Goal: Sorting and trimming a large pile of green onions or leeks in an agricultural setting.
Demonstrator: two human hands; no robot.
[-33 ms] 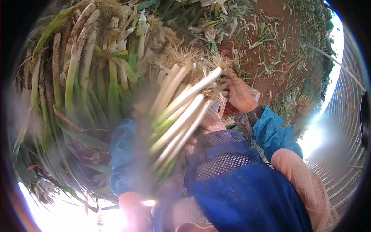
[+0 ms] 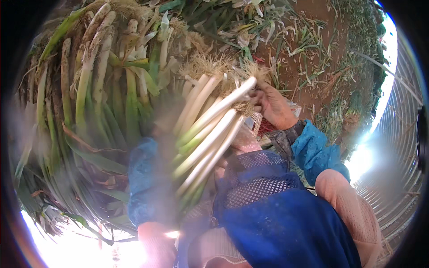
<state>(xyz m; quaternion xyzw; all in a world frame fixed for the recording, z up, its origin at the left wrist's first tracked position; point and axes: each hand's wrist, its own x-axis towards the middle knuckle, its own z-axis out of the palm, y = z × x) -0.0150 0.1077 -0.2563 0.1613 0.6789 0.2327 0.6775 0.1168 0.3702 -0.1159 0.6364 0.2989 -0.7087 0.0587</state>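
Observation:
A bundle of trimmed leeks point(image 2: 210, 123), white at the stem and green lower down, lies slanted in front of my body with its roots point(image 2: 208, 64) pointing away. My right hand point(image 2: 276, 107) is at the root end of the uppermost leek point(image 2: 228, 103). Its fingers are curled in against that end, partly hidden behind it. My left arm, in a blue sleeve point(image 2: 145, 178), reaches up along the left side of the bundle. A blurred smear covers my left hand, so its fingers do not show.
A large heap of untrimmed leeks point(image 2: 89, 89) with soil on them fills the left side. Leaf scraps point(image 2: 308, 42) are strewn over brown ground at the far right. A pale crate point(image 2: 256, 123) stands partly hidden beside my right hand. My blue apron point(image 2: 286, 223) covers my lap.
My right hand and its fingers have shifted very slightly at the leek's root end. The bundle and my left arm stay in place.

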